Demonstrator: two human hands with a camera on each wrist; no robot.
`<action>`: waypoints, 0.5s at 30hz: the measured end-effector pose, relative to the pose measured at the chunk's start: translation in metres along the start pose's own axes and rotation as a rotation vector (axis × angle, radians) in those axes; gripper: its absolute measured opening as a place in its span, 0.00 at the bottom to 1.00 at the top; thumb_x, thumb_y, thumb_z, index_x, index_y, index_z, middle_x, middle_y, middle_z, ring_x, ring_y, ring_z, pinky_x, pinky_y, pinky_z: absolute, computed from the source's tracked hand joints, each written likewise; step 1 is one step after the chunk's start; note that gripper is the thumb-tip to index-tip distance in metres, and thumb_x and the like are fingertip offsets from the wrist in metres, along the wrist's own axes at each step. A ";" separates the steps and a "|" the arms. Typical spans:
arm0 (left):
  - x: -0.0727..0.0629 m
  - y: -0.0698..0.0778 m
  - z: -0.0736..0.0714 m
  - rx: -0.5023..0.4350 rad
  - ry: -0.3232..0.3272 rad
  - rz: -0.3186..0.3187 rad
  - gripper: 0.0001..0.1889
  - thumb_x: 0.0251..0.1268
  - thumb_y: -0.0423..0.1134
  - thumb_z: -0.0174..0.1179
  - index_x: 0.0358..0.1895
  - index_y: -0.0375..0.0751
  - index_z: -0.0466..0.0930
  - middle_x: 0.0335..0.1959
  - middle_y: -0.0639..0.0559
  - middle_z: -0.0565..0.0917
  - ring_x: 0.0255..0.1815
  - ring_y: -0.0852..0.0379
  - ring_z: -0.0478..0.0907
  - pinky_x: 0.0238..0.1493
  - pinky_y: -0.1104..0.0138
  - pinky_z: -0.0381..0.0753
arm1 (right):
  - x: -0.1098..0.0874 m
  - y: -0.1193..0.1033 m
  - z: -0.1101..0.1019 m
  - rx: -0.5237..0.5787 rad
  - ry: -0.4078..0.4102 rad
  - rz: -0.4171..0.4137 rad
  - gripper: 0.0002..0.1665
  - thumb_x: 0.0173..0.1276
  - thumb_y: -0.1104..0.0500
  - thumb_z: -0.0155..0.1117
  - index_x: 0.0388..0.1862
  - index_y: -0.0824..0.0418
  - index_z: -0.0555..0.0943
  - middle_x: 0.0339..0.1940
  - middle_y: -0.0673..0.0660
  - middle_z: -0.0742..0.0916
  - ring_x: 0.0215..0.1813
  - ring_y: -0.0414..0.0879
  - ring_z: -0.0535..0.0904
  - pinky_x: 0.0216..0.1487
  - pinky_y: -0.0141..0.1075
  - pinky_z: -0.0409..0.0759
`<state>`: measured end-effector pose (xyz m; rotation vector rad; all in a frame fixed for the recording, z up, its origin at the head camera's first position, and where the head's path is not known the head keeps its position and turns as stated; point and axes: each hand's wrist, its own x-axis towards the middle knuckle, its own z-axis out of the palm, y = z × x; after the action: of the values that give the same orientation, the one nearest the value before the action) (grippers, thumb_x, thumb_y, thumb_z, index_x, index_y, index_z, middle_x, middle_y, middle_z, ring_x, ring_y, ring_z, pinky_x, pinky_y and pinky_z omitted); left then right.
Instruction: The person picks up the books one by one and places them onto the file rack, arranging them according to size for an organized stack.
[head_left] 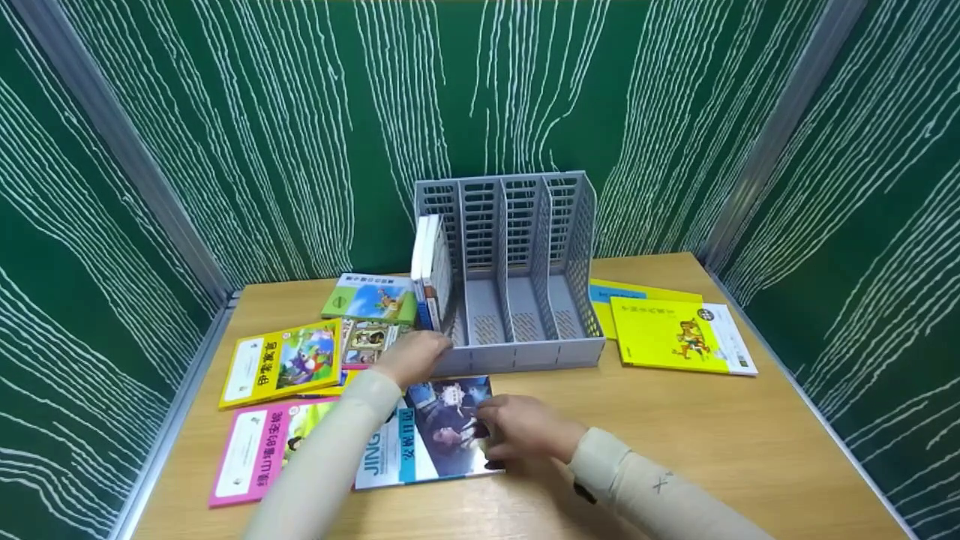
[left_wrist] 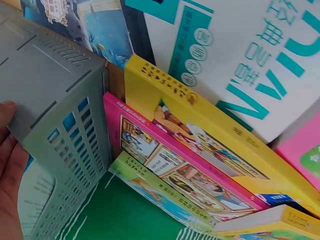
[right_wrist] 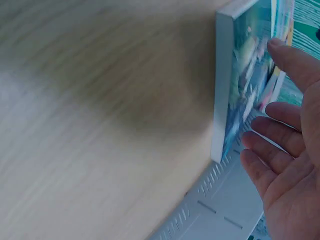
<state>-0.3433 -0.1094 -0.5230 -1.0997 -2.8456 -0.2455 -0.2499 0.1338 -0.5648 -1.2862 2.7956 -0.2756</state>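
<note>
In the head view my left hand is at the front left corner of a grey file rack. Its fingers grip the low front wall, and the left wrist view shows a fingertip against the rack's grey face. Two or so white-edged books stand upright in the leftmost compartment, just beyond that hand. My right hand hovers at the right edge of a thick book with a dark blue illustrated cover, lying flat before the rack. In the right wrist view its fingers are spread and relaxed beside the book.
Left of the rack lie a yellow book, a pink book, a green-and-blue book and a comic-style cover. Yellow books overlap to the rack's right. Green walls with white lines enclose the wooden table.
</note>
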 end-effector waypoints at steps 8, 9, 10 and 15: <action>0.007 0.006 -0.001 -0.047 -0.084 -0.102 0.11 0.82 0.30 0.59 0.56 0.40 0.90 0.51 0.43 0.93 0.53 0.45 0.91 0.58 0.53 0.90 | 0.009 -0.014 0.014 -0.054 -0.136 -0.004 0.54 0.57 0.35 0.85 0.76 0.60 0.79 0.79 0.62 0.80 0.78 0.57 0.78 0.78 0.44 0.78; 0.008 0.006 -0.001 -0.048 -0.086 -0.110 0.12 0.82 0.31 0.59 0.57 0.41 0.90 0.52 0.43 0.93 0.53 0.45 0.91 0.59 0.53 0.90 | 0.010 -0.015 0.015 -0.063 -0.148 0.000 0.55 0.57 0.34 0.85 0.76 0.60 0.78 0.79 0.62 0.79 0.79 0.57 0.77 0.79 0.44 0.77; 0.009 0.006 0.000 -0.045 -0.087 -0.113 0.12 0.81 0.31 0.60 0.57 0.41 0.90 0.52 0.43 0.93 0.53 0.45 0.91 0.59 0.54 0.90 | 0.011 -0.016 0.015 -0.069 -0.160 0.008 0.55 0.57 0.34 0.85 0.77 0.60 0.78 0.80 0.62 0.79 0.81 0.57 0.76 0.80 0.45 0.76; 0.011 0.006 0.000 -0.042 -0.086 -0.110 0.12 0.78 0.28 0.61 0.55 0.41 0.91 0.49 0.43 0.94 0.51 0.45 0.92 0.57 0.54 0.91 | 0.017 -0.021 0.015 -0.085 -0.213 0.057 0.56 0.56 0.33 0.85 0.78 0.58 0.77 0.81 0.61 0.77 0.82 0.58 0.74 0.81 0.47 0.75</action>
<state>-0.3475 -0.0980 -0.5213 -0.9854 -2.9944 -0.2736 -0.2439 0.1052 -0.5757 -1.1718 2.6826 -0.0146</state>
